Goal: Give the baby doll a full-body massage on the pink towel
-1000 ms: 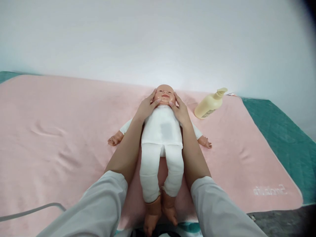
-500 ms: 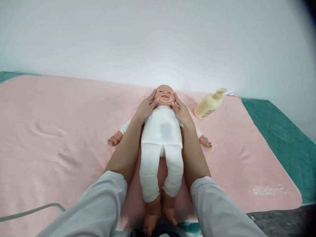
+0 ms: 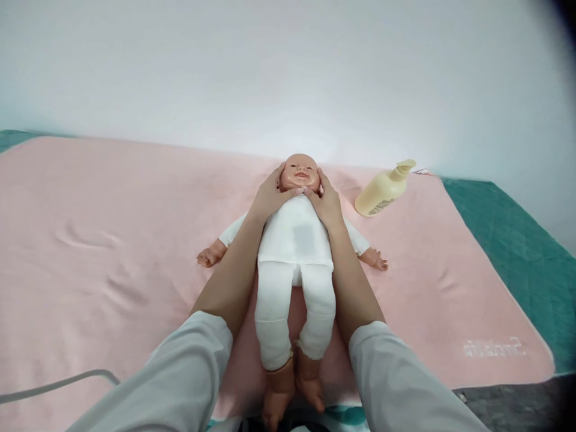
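Observation:
A baby doll in a white top and leggings lies on its back, feet toward me, arms spread to both sides. My left hand wraps the left side of its head, with the fingers along the cheek and ear. Around the right side of the head curves my right hand in the same way. Both thumbs rest below the doll's chin, their tips close together or touching. The back of the head and some fingertips are hidden.
A pale yellow pump bottle stands to the right of the doll's head. Beneath lies a pink mat over a green quilted cover. A white wall rises behind. A grey cable or tube lies at lower left.
Both thumbs have moved inward from the sides of the doll's jaw to meet below its chin. The fingers stay along the sides of the head.

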{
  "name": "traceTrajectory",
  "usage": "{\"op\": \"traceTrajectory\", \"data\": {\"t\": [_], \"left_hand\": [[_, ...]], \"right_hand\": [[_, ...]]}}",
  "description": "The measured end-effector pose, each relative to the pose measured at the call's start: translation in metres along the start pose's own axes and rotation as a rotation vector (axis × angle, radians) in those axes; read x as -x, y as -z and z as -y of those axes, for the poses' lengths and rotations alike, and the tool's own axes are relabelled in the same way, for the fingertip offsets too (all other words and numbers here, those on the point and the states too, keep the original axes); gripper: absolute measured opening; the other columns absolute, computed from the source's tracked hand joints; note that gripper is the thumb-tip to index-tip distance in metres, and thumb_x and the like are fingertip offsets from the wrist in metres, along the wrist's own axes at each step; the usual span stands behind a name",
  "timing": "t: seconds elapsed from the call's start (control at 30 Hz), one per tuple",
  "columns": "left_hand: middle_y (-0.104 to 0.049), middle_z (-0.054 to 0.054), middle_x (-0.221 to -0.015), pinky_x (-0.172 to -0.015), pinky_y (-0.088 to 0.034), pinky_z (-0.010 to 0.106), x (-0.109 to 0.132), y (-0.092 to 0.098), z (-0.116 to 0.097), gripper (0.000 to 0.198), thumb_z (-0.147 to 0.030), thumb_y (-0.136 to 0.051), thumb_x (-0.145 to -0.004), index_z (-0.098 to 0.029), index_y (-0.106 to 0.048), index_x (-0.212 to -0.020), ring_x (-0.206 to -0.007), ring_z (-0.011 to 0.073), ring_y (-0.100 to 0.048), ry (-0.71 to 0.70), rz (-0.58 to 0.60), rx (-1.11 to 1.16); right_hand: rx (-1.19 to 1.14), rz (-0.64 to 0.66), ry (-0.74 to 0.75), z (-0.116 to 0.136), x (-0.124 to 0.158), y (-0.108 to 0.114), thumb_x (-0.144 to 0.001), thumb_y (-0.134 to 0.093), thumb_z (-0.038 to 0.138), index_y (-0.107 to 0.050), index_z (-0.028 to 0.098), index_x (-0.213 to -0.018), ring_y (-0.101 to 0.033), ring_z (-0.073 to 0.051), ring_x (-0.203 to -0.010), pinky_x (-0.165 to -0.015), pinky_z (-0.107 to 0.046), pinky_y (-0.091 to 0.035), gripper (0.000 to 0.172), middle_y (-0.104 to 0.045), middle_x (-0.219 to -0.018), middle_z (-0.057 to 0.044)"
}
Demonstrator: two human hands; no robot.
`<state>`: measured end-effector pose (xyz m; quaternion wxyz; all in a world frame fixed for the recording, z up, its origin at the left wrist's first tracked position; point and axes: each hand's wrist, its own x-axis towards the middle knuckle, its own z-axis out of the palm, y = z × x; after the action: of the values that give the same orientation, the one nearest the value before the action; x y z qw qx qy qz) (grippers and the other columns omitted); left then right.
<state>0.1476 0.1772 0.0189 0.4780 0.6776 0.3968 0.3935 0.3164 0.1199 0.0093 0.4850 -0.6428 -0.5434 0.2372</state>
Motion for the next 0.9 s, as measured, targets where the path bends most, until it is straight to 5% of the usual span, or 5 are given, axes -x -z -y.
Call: {"op": "traceTrajectory", "data": {"t": [0.37, 0.9], "left_hand": [[-0.046, 0.012, -0.156, -0.113, -0.045, 0.039, 0.000, -0.001, 0.005, 0.086, -0.046, -0.076, -0.078, -0.019, -0.043, -0.153, -0.136, 0.0303, -0.054, -0.036, -0.055, -0.101], [-0.046, 0.011, -0.156, -0.117, -0.039, 0.038, -0.002, 0.006, 0.001, 0.077, -0.043, -0.060, -0.091, -0.017, -0.034, -0.159, -0.137, 0.0273, -0.053, -0.024, 0.013, -0.180]], "right_hand": [[0.002, -0.019, 0.013, 0.002, 0.000, 0.000, -0.081, -0.065, 0.065, -0.042, 0.018, -0.153, -0.052, -0.035, -0.140, -0.119, -0.052, -0.041, 0.089, -0.058, -0.148, -0.012], [-0.030, 0.055, 0.061, -0.011, -0.007, 0.005, -0.085, -0.054, 0.074, -0.036, 0.014, -0.157, -0.050, -0.030, -0.143, -0.120, -0.044, -0.041, 0.095, -0.046, -0.158, -0.012]]}}
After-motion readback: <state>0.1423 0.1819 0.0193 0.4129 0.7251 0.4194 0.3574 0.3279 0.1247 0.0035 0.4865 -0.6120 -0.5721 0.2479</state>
